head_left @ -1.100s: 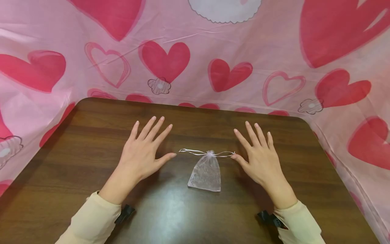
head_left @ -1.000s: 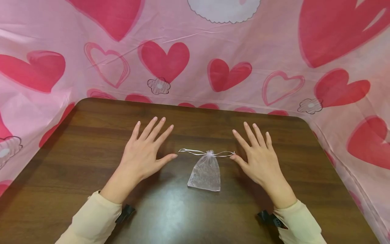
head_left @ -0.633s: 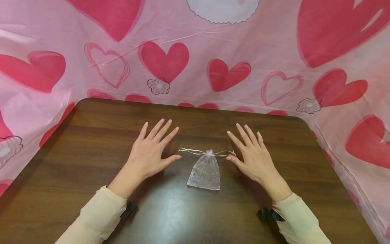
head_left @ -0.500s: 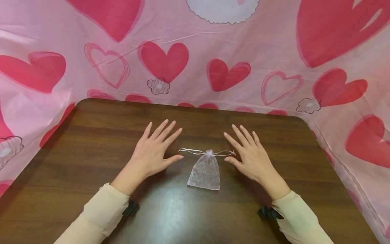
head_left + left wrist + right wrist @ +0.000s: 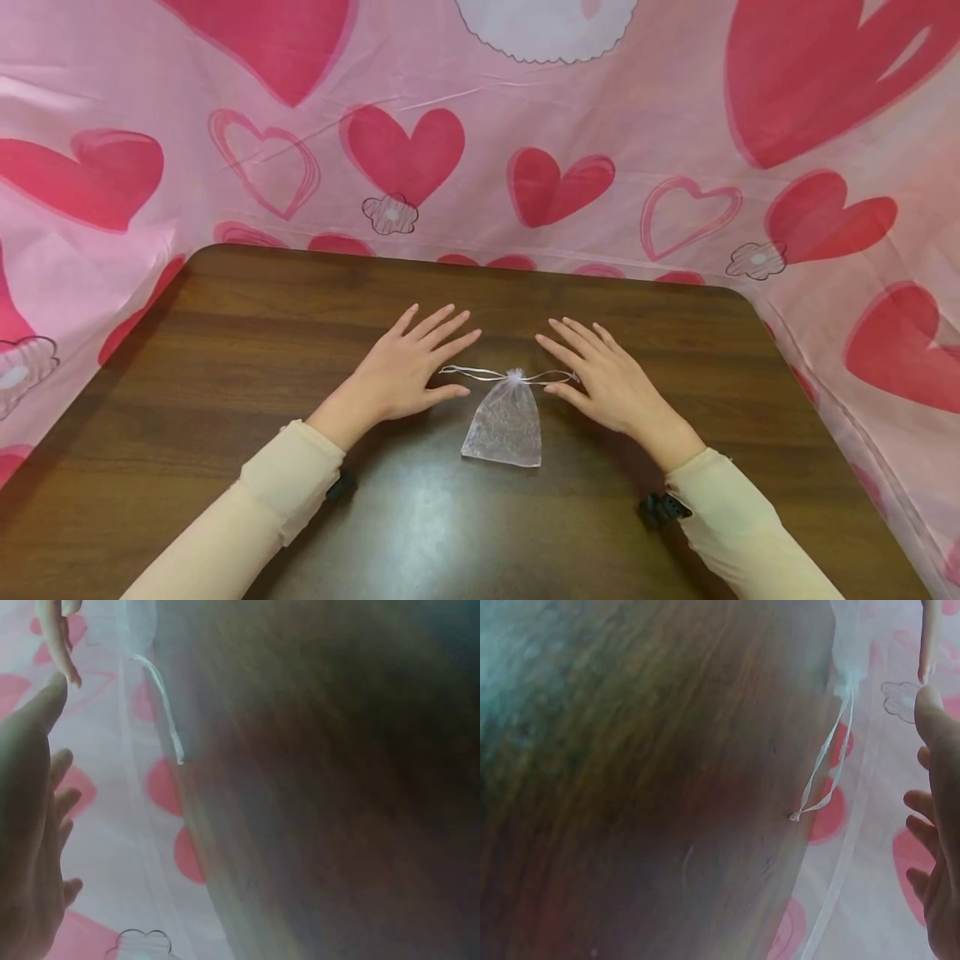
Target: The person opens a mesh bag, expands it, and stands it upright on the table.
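A small sheer white drawstring pouch (image 5: 504, 425) lies flat on the table, its neck gathered and a looped cord (image 5: 472, 372) reaching out on either side. My left hand (image 5: 397, 371) hovers just left of it, fingers spread and thumb pointing at the pouch. On the other side my right hand (image 5: 607, 379) mirrors it, with its thumb near the end of the right cord loop. Both hands hold nothing. In the right wrist view the cord loop (image 5: 826, 769) hangs apart from the right hand (image 5: 941, 825). The left wrist view has the left hand (image 5: 34, 817) beside the left cord (image 5: 166, 705).
The dark wooden table (image 5: 247, 350) has rounded far corners. A pink cloth (image 5: 480, 83) printed with red hearts rises behind it and along both sides. Dark straps (image 5: 662, 510) show under the cream sleeves (image 5: 292, 479).
Both hands have moved inward toward the pouch, the left one to the right and the right one to the left, with fingers still extended. The pouch stays in place on the table.
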Demonstrator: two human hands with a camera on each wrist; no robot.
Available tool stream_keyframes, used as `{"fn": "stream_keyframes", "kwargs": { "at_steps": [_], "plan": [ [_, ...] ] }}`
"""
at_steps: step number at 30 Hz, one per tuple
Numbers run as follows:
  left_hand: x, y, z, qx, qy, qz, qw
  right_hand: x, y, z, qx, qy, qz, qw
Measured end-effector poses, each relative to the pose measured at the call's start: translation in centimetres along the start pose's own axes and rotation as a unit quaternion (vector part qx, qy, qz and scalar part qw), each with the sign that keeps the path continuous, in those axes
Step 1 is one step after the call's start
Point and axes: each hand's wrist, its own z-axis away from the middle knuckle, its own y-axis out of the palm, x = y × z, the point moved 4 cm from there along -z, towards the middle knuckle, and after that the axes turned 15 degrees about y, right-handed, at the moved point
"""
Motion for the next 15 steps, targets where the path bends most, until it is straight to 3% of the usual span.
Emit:
{"fn": "stream_keyframes", "kwargs": {
  "at_steps": [9, 15],
  "plan": [
    [-0.2, 0.4, -1.8, 0.007, 0.037, 0.042, 0.9984, 0.2, 0.6, -0.4, 0.018, -0.014, -0.005, 0.9997],
    [-0.1, 0.7, -2.7, 0.012, 0.026, 0.066, 0.9974, 0.4, 0.8, -0.6, 0.006, -0.025, -0.008, 0.9996]
  ]
}}
